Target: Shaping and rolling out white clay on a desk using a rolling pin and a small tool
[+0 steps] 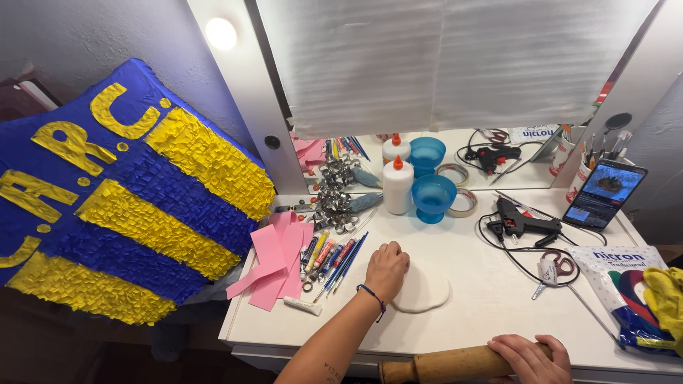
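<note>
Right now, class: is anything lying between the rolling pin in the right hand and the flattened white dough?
Nothing visible does. Only bare white table separates the rolling pin, held by the right hand, from the white dough. The left hand rests on the dough's left edge.

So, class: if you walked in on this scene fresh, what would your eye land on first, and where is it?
The big blue and yellow fringed paper piece leaning at the left catches the eye first. Next, on the white table, the left hand presses a flat white dough disc. At the near edge, the right hand holds a wooden rolling pin.
</note>
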